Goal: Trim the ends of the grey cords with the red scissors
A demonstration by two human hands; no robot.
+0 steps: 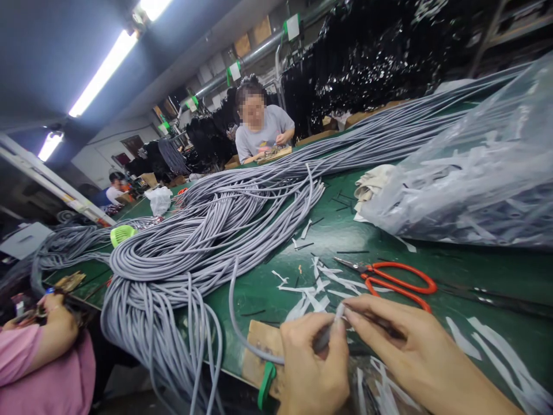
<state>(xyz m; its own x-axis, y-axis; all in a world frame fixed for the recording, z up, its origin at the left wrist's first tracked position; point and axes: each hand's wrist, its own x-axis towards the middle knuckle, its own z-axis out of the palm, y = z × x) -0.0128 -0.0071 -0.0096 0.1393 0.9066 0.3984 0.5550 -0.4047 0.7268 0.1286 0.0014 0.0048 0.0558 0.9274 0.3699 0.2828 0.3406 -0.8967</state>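
My left hand [317, 360] is closed around a grey cable [232, 297], which curves up from the bench and enters the fist from the left. At the cable's tip, the thumb and fingertips of my right hand [400, 340] pinch a small pale piece, seemingly a whitish strip. My fingers hide most of the cable's end. Below my left hand lies a wooden board [254, 366] with a green clip [266, 383] at its edge. Orange-handled scissors [404, 268] rest just beyond my right hand. White strips [309, 301] are scattered in front of my fingers.
A large heap of grey cables [207, 230] runs across the green bench [332, 230]. On the right bulges a clear plastic bag [466, 190] of white scraps. One co-worker [263, 129] sits opposite; a pink-sleeved person [47, 351] is at the left. Dark-bladed tools [488, 297] lie right of the scissors.
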